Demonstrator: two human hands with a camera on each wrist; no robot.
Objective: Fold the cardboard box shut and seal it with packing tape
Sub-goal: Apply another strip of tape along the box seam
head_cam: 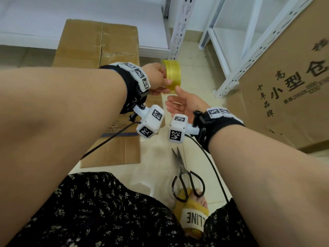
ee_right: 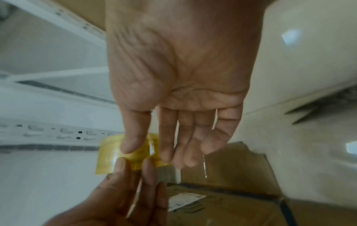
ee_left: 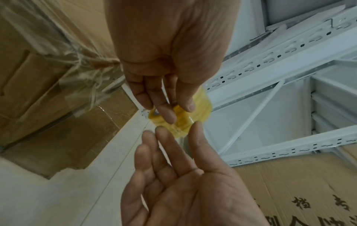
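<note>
A yellow roll of packing tape [head_cam: 172, 75] is held in the air by my left hand [head_cam: 158, 78], fingers and thumb curled round it. In the left wrist view the roll [ee_left: 201, 105] shows beyond the left fingers [ee_left: 166, 110]. My right hand [head_cam: 179, 102] lies just below it, palm up and fingers straight, its thumb tip touching the roll's lower edge. In the right wrist view that thumb [ee_right: 133, 145] rests on the roll [ee_right: 109, 154]. A brown cardboard box [head_cam: 96, 49] lies flattened on the floor behind and under the left arm.
Black scissors [head_cam: 185, 177] lie on the tiled floor near my slippered foot [head_cam: 193, 216]. White metal shelving [head_cam: 179, 27] stands at the back. A large printed carton [head_cam: 288, 82] leans at the right. Cables run from both wrist cameras.
</note>
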